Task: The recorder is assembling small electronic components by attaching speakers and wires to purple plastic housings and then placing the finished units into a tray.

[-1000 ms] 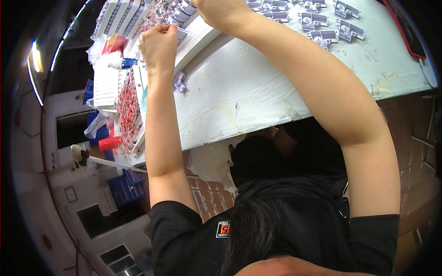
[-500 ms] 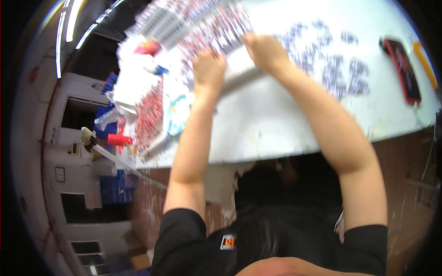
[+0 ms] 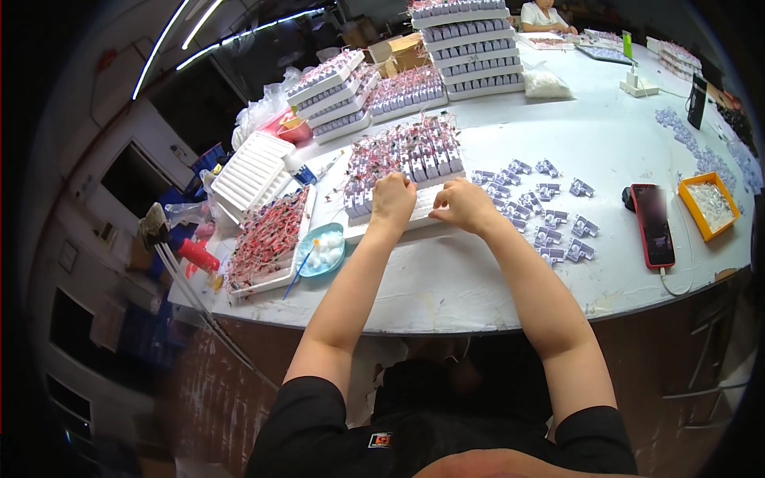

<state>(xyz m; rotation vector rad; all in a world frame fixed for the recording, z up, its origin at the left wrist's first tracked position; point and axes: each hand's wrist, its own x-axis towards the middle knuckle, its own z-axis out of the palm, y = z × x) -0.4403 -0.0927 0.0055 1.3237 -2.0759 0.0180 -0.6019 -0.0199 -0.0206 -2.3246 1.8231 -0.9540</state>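
A white tray [image 3: 437, 226] holds rows of grey plastic parts [image 3: 426, 163] with thin red wires on top. My left hand [image 3: 394, 201] is closed over the tray's front rows, its fingertips turned inward; anything in them is hidden. Just to its right, my right hand [image 3: 464, 205] bends over the tray's front right part with thumb and fingers pinched together. What that pinch holds is too small to make out. Loose grey plastic parts [image 3: 550, 215] without wires lie spread on the table right of my right hand.
A light-blue dish of white balls [image 3: 328, 253] and a tray of red-wired pieces [image 3: 267, 239] are at the left. Behind rise stacked trays [image 3: 474, 56]. At the right lie a phone [image 3: 652, 227] on a cable and a yellow box [image 3: 709, 205]. A person [image 3: 546, 16] sits far back.
The view has tilted up and sharpened, showing more of the far table. My right hand has come closer to my left hand, at the tray's front.
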